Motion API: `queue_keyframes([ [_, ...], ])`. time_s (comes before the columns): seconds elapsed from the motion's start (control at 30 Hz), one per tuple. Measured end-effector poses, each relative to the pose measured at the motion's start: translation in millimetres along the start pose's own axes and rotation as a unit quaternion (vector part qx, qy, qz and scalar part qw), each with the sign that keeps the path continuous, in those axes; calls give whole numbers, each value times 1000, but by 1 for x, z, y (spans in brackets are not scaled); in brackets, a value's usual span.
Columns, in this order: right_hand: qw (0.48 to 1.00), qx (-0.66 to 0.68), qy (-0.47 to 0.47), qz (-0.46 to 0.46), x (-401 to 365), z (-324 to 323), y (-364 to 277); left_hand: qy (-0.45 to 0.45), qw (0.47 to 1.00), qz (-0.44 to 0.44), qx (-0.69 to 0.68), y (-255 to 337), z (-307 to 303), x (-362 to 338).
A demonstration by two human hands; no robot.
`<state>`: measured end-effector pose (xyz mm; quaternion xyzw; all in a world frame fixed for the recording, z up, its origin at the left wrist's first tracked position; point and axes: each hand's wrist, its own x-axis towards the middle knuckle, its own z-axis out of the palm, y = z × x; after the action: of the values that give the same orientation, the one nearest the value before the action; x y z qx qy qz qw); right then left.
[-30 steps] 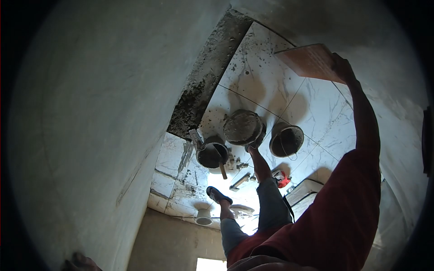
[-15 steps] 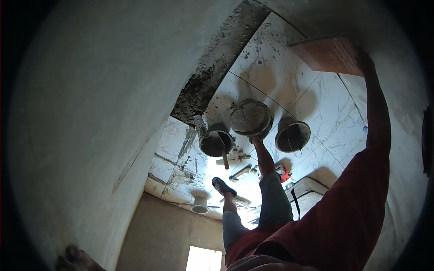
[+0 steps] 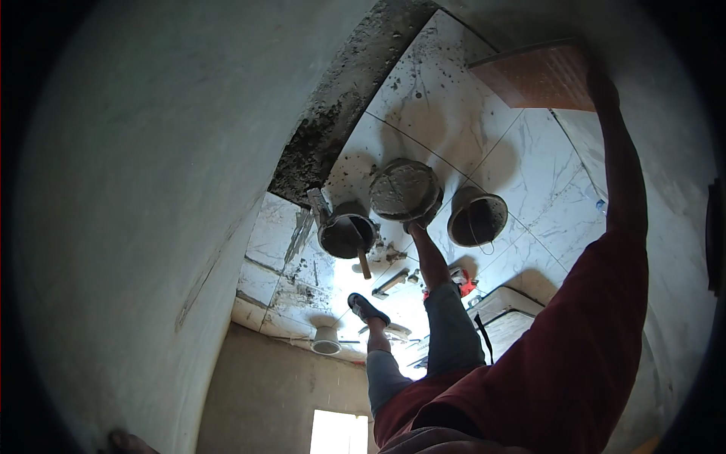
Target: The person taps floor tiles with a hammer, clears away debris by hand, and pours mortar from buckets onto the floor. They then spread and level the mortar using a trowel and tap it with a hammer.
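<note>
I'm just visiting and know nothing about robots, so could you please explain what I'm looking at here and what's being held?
There is no machine here, just a person with two bare hands. One camera, worn on the head, looks down past the body, so the wearer's red-clothed torso fills the lower right. The right hand has its grip on the edge of a flat reddish-brown rectangular panel. The left hand barely shows at the bottom left, by the pale grey wall; what it does is unclear. On the white grey-veined tile floor stand a dark bucket with a wooden handle sticking out, a round container heaped with grey, mortar-like material and a dark bucket with a wire handle.
</note>
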<state>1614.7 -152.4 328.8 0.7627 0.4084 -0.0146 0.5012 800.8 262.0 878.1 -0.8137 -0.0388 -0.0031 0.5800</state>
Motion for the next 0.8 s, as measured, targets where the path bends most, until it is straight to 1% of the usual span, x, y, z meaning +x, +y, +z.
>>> queue_keyframes([
  [0.03, 993, -116, 28, -4, 1, 1, 0, 1, 1000, -17, 8, 0, 2, -4],
  [0.07, 971, -231, 56, -7, -1, -6, 0, 0, 999, -34, 17, 1, 2, -4],
  [0.1, 972, -227, 60, -12, -2, -14, -1, -4, 999, -30, 19, 1, 0, -2],
  [0.17, 982, -182, -48, 3, -6, -44, -1, 1, 999, -31, 33, 8, -2, 10],
  [0.2, 996, -23, -77, 39, 4, -35, 3, -3, 999, -28, 34, 11, 1, 13],
  [0.27, 997, -24, -62, 40, 13, -20, 10, 18, 999, -39, 20, 12, 0, 14],
  [0.3, 997, -25, -52, 43, 16, -12, 8, 10, 999, -32, 20, 4, 2, 3],
  [0.33, 998, -22, -50, 36, 21, -5, 7, 26, 999, -28, -2, -8, 11, -16],
  [0.37, 996, -67, -49, 23, 24, 0, 7, 44, 998, -25, -23, -12, 13, -20],
  [0.43, 986, -160, -47, 2, 27, 1, 8, 32, 999, -21, -15, -14, 9, -22],
  [0.47, 986, -162, -47, 0, 26, -2, 6, 42, 999, -20, 1, -13, 9, -22],
  [0.5, 996, -76, -40, 25, 25, -4, 7, 56, 998, -23, 15, -9, 11, -23],
  [0.57, 993, 93, -27, 72, 19, -8, 9, 47, 999, -27, 7, -3, 10, -18],
  [0.6, 990, -23, 140, 4, 44, 67, 17, 39, 999, -29, 8, -1, 8, -13],
  [0.63, 990, -30, 134, 5, 37, 67, 22, 32, 999, -29, 7, 0, 7, -10],
  [0.67, 978, -147, 144, -41, 26, 53, 19, 25, 999, -29, 3, -1, 5, -7],
  [0.7, 949, -260, 153, -86, 18, 36, 14, 18, 999, -29, 2, 0, 5, -8],
  [0.73, 949, -265, 145, -88, 3, 12, 9, 3, 999, -35, -3, -5, 5, -15],
  [0.8, 991, -123, 32, -44, -28, -43, -3, -1, 999, -42, -9, -6, 10, -22],
])
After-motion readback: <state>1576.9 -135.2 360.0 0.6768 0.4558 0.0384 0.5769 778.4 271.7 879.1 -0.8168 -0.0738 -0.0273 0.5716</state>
